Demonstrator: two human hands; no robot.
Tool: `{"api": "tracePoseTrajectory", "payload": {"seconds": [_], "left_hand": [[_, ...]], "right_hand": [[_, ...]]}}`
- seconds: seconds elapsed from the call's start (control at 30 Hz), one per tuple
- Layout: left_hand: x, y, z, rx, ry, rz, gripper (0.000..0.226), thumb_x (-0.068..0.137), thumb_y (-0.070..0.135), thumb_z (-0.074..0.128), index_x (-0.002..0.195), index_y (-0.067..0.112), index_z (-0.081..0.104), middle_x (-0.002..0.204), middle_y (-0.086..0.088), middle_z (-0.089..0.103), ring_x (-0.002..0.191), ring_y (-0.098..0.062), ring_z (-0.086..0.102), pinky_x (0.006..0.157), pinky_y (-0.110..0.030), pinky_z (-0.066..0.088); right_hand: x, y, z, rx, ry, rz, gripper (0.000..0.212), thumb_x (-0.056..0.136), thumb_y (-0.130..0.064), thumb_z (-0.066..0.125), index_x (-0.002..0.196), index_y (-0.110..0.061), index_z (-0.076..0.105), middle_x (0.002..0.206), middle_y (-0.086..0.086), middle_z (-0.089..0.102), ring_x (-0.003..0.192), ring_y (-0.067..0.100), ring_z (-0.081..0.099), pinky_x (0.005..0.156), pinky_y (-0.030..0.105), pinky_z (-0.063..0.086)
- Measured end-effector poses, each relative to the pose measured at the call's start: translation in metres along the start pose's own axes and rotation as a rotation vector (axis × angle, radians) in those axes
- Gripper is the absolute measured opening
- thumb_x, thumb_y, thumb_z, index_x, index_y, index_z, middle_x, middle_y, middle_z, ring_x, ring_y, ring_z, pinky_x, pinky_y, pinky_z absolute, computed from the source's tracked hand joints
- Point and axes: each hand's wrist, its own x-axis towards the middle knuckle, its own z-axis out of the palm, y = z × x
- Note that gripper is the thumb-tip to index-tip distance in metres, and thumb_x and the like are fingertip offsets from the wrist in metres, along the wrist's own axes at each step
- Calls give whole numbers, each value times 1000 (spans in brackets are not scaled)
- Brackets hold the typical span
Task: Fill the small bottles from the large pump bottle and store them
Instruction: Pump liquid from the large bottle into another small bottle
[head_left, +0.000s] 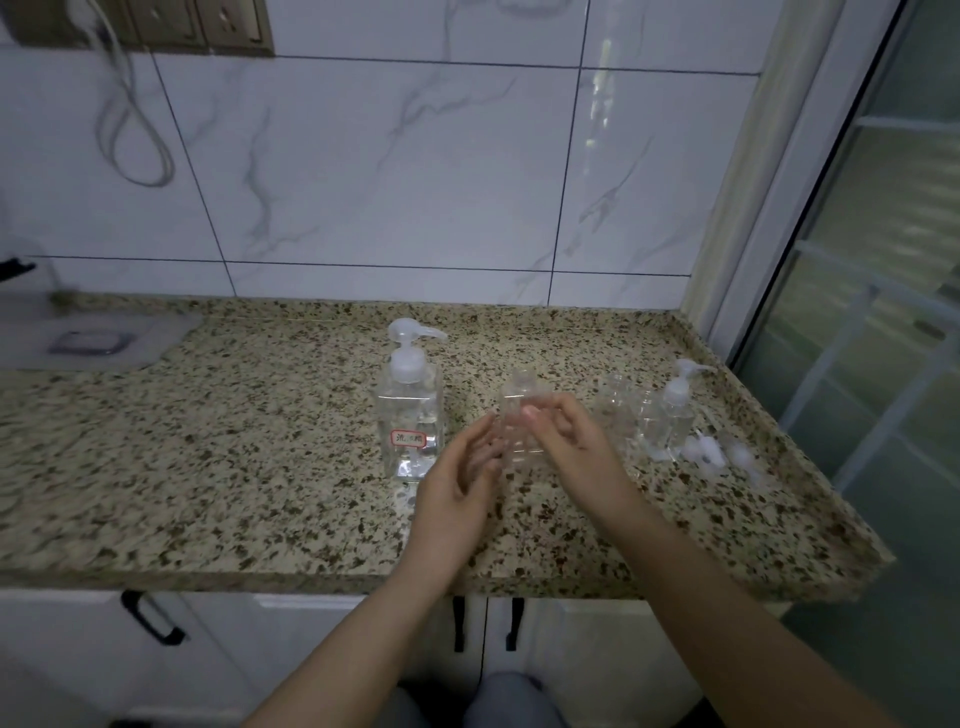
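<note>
One small clear bottle (521, 415), uncapped and upright, sits at bench centre between both hands, just at 3 o'clock of the large pump bottle (410, 410), likely brought close so the spout can reach its open neck. My right hand (563, 434) wraps its fingers round the bottle from 3 o'clock, steadying it; my left hand (460, 480) hangs relaxed at 8 o'clock, fingertips near the glassy wall, whether touching I cannot tell. Further out toward 3 o'clock stand another open small bottle (615, 410) and a small pump-topped bottle (670, 415), with loose pump caps (719, 454) lying on the granite bench (234, 457).
</note>
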Motion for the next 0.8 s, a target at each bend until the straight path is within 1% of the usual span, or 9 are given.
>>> {"api": "tracePoseTrajectory", "payload": {"seconds": [0.13,0.23,0.27,0.37,0.4,0.5,0.53,0.63,0.8], "left_hand": [[-6,16,-27,159,-7,193,34,99,10,58,128,26,61,121,17,67,111,-2,64,91,-23,54],[3,36,-50,259,74,362,27,96,10,58,118,23,65,115,13,68,103,-6,66,86,-24,56],[9,42,-57,283,141,409,27,95,7,57,116,20,66,114,11,67,102,-7,65,85,-23,55],[34,59,-78,301,329,415,24,96,2,55,112,17,65,110,9,67,100,-5,63,83,-19,53],[43,64,-84,312,360,401,23,96,2,55,110,18,65,109,9,67,99,-3,63,83,-17,53],[69,77,-94,342,369,372,19,97,7,55,109,19,65,104,10,69,96,-2,65,80,-17,53],[78,82,-95,344,355,374,18,98,8,55,108,19,65,103,10,70,94,-2,66,78,-16,53],[107,99,-93,386,257,354,16,97,10,55,106,20,65,98,12,71,90,-2,66,72,-15,52],[153,114,-83,504,59,144,21,95,15,51,110,22,65,94,8,74,88,-11,68,61,-18,49]], "right_hand": [[3,-6,6,41,28,32,23,105,-30,53,120,-15,60,102,-2,77,72,13,73,58,29,60],[5,-8,18,14,-44,53,28,103,-28,55,128,-17,59,108,-4,76,82,17,75,70,44,64],[6,-9,22,25,-69,60,33,102,-26,56,134,-17,57,115,-4,74,85,12,75,71,42,65],[7,-14,32,44,-117,44,45,100,-21,62,144,-20,51,126,-9,59,82,-6,71,66,18,59],[8,-15,35,35,-120,36,48,99,-21,64,145,-23,50,126,-11,58,80,-3,72,68,19,60],[15,-19,41,7,-90,13,56,94,-19,69,146,-29,50,123,-5,62,82,14,73,80,45,64],[17,-20,43,9,-81,8,57,93,-18,70,145,-29,51,122,-3,63,85,17,73,81,47,64],[24,-23,47,30,-85,-25,52,94,-18,69,142,-28,53,121,-2,65,100,15,71,81,34,63],[33,-21,50,50,-103,-77,38,93,-20,70,124,-39,57,118,-15,65,113,4,62,80,14,56]]}}
